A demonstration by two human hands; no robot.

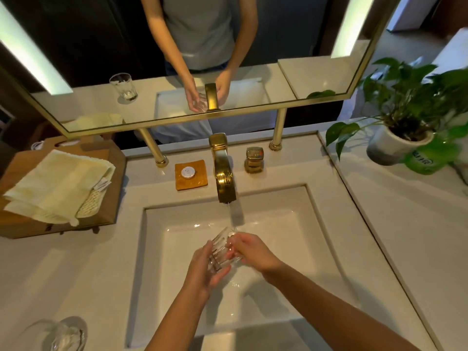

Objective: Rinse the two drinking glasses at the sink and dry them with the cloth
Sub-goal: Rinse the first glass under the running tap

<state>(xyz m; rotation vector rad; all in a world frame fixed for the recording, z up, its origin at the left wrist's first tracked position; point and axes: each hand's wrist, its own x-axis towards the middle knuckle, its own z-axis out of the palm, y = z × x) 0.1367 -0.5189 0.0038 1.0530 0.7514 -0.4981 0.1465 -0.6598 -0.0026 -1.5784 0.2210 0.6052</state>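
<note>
Hands [202, 267] grip glass [222, 249], green label [421, 162] illegible

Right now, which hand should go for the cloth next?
Left, likely: the cloth lies left of the sink, nearer the left hand; the right hand also holds the glass.

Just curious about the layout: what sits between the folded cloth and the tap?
In the head view, an amber dish with a round white soap sits close beside the tap; a gold mirror post stands between it and the cloth.
</note>
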